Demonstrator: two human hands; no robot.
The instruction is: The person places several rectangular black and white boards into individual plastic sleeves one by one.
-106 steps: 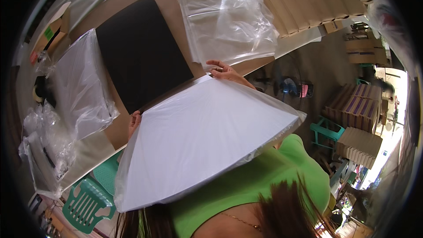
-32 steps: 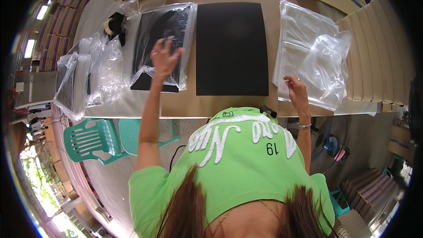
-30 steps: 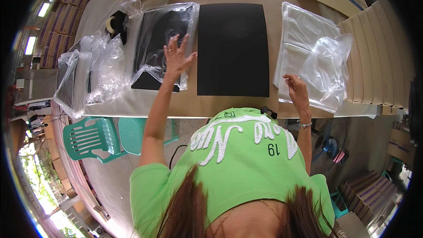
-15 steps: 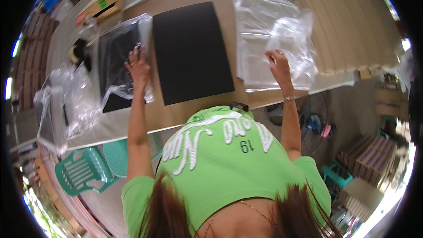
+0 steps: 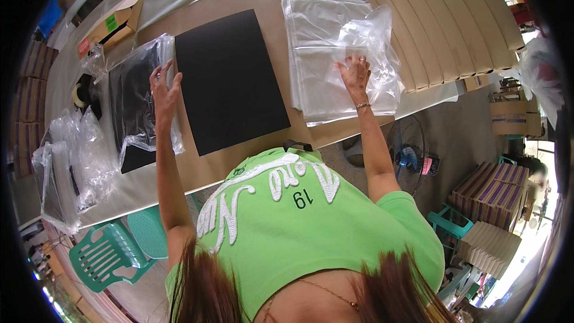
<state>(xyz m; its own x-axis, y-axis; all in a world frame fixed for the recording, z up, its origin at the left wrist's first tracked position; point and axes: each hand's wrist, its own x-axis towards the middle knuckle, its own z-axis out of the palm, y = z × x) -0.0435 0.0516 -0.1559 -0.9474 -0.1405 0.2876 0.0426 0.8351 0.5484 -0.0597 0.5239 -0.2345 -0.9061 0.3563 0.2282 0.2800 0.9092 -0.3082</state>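
The left hand (image 5: 162,88) is gripping the black sheet's (image 5: 230,81) left edge; the right hand (image 5: 355,74) is lying spread, fingers apart, on the clear bags (image 5: 326,60).

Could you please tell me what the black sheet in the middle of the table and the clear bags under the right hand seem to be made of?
The flat black rectangular sheet looks like matte card or stiff paper: no glare, crisp straight edges. The stack of clear bags under the right hand looks like thin glossy plastic film: see-through, wrinkled, with bright highlights.
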